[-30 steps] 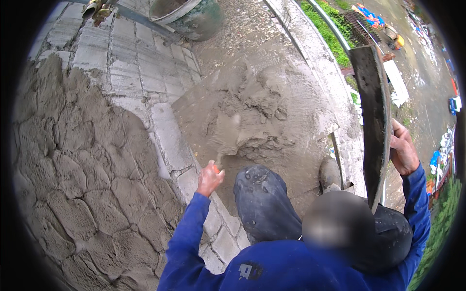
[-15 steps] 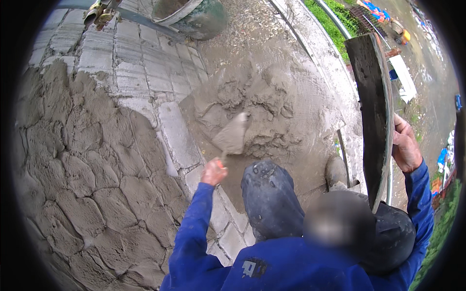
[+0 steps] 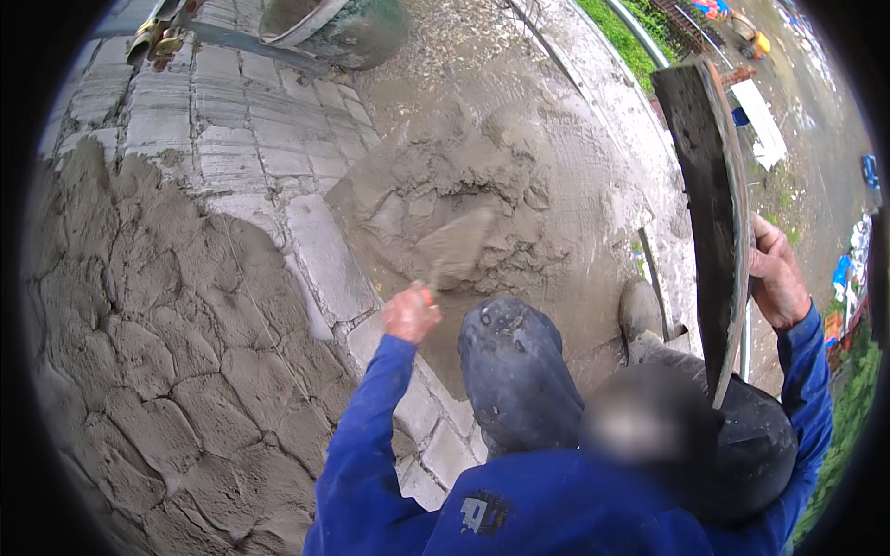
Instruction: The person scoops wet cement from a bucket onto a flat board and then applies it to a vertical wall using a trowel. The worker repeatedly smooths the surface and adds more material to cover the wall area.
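My left hand [image 3: 411, 313] is closed round the orange handle of a trowel [image 3: 459, 243]. The trowel's blade, smeared by motion and coated in grey, is over or in a heap of wet mortar [image 3: 519, 190] spread on the ground in front of me. At the right, my right hand [image 3: 781, 278] grips the outer edge of a long dark board [image 3: 697, 176], held on edge; my thumb shows while the fingertips are partly hidden behind it. A bent knee [image 3: 514, 371] is just below the mortar.
Thick mortar in rough overlapping patches [image 3: 176, 361] covers the left side, beside pale blocks [image 3: 222, 120]. A dirty bucket [image 3: 357, 35] stands at the top. Along the right run a pale ledge [image 3: 603, 102] and metal rail [image 3: 640, 32], with muddy ground beyond. A boot [image 3: 638, 310] rests near the board.
The trowel blade has shifted slightly up and right over the mortar, and my left hand has turned with it. My right hand still holds the board. The view has shifted a little.
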`<state>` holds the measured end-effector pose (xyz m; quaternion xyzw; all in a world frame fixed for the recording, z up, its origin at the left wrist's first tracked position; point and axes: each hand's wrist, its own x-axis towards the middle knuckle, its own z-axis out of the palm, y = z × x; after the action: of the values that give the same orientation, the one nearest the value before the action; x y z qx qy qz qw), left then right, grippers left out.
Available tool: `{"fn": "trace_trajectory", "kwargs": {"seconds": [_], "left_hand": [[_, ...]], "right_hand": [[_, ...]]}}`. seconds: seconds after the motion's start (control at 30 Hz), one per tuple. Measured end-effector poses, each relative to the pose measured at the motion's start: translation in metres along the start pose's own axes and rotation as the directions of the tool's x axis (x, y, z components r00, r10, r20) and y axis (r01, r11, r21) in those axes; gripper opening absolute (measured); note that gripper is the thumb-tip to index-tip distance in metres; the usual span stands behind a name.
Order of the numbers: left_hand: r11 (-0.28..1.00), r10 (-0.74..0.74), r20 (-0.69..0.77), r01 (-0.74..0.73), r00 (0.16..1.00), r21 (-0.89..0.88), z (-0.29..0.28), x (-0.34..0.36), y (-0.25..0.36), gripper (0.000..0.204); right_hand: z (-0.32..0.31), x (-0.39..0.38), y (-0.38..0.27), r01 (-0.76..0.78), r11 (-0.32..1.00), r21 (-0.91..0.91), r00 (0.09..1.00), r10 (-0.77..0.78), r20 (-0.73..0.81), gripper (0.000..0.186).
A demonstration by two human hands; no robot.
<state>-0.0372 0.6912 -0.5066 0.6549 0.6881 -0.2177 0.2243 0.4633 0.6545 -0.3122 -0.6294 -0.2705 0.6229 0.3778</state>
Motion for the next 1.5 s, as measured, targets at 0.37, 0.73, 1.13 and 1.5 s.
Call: {"fn": "trace_trajectory", "kwargs": {"seconds": [0.37,0.73,1.13,1.5], "left_hand": [[0.997,-0.017,-0.163,0.028,0.987,0.066,-0.027,0.039,-0.037,0.023],[0.912,-0.401,-0.265,0.409,0.877,-0.026,-0.045,0.142,-0.148,0.024],[0.980,0.117,-0.041,-0.108,0.992,0.165,-0.041,-0.005,-0.054,0.019],[0.976,-0.071,-0.068,0.084,0.995,0.202,-0.052,0.065,-0.098,0.028]], "right_hand": [[0.000,-0.013,-0.009,0.064,0.997,-0.043,0.998,-0.063,0.028,0.053],[-0.030,-0.020,0.012,0.022,1.000,0.004,0.999,-0.022,-0.024,0.052],[0.014,-0.009,-0.005,0.111,0.994,-0.018,0.993,-0.110,0.039,0.049],[0.019,-0.011,-0.002,0.065,0.993,-0.098,0.989,-0.051,0.137,0.045]]}}
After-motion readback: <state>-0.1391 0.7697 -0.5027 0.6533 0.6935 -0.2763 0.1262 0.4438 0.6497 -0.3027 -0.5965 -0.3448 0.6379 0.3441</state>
